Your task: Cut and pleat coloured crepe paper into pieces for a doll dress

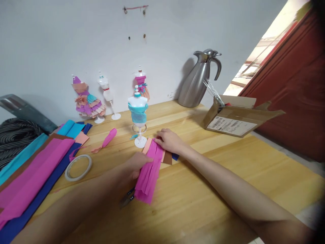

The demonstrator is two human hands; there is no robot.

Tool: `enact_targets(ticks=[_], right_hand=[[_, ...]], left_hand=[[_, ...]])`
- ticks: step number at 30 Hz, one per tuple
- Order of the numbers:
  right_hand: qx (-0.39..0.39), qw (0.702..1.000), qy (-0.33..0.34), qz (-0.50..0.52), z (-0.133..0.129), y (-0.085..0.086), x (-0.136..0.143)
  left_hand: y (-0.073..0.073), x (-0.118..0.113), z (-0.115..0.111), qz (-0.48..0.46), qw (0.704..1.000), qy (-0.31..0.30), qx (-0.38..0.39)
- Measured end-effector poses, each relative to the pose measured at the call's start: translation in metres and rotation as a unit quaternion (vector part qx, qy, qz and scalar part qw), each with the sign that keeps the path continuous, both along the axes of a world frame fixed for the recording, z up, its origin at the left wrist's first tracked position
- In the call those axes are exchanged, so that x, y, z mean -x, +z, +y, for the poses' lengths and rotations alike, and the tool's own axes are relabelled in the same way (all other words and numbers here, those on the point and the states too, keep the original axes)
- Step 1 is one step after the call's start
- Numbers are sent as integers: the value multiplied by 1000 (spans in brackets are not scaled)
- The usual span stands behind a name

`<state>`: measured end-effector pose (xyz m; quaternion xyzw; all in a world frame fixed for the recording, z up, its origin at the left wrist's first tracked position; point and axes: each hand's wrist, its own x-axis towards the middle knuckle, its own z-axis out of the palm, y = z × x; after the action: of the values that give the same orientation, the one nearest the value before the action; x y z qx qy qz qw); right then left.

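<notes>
A pleated strip of magenta crepe paper (150, 176) lies between my hands, slanting across the table. My left hand (138, 162) is closed on its left side, the index finger laid over the folds. At the upper end, the curled fingers of my right hand (169, 139) grip the paper's edge. Under the strip show pieces of peach, brown (167, 158) and dark blue paper. Small thread snips (127, 197) poke out from beneath its lower end. Just behind my hands stands a white mini dress form (137, 115) with a turquoise paper band around its bust.
To the left lie stacked crepe paper sheets (38, 173) and a tape roll (78, 168). Along the wall stand several more dress forms, one in a ruffled paper dress (87, 101). A steel jug (195, 83) and an open cardboard box (236, 118) occupy the back right.
</notes>
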<state>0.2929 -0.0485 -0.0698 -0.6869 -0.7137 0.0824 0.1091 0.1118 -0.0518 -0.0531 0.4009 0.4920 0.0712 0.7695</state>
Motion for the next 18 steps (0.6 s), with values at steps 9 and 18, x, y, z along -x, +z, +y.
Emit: enact_targets(ticks=[9,18], right_hand=[[5,998,18,55,3,-1,6],[57,989,-26,133,3,20,-20]], left_hand=[[-13,-1,4,-11,1000,18,0],[-9,4,1,-29,999,-12,-14]])
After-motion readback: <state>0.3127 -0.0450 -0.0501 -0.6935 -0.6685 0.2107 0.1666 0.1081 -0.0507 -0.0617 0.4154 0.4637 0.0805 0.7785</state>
